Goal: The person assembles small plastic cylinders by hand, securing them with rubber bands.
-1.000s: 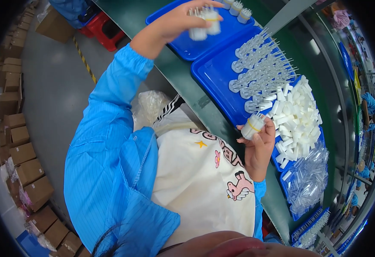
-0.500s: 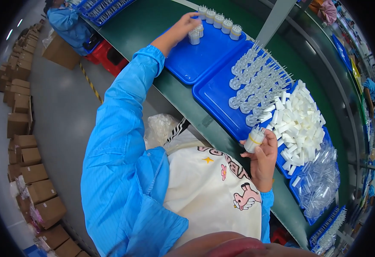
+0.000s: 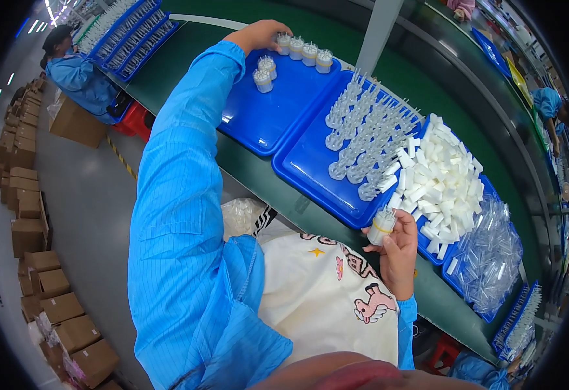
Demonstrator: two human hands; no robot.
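At the far left corner of the left blue tray (image 3: 249, 120), my left hand (image 3: 265, 36) curls its fingers around the end of a row of yellow-banded bundles (image 3: 309, 53). These are short cylinders of clear and white plastic with thin pins on top. The fingers partly cover the endmost bundle. Two more bundles (image 3: 263, 79) stand just nearer in the same tray. In front of my chest, my right hand (image 3: 399, 250) grips another yellow-banded bundle (image 3: 382, 225) upright between thumb and fingers. A second blue tray (image 3: 307, 162) holds rows of clear stemmed plastic pieces (image 3: 369, 130).
White rectangular pieces (image 3: 444, 182) are heaped to the right, beside a pile of clear plastic tubes (image 3: 489, 257). A metal post (image 3: 379, 39) rises behind the trays. Stacked trays (image 3: 128, 39) stand far left near a seated person (image 3: 73, 78). Cardboard boxes (image 3: 63, 312) line the floor.
My left hand has left the nearer bundles, where two now stand uncovered, and moved to the left end of the back row. My right hand keeps its bundle. The view has shifted.
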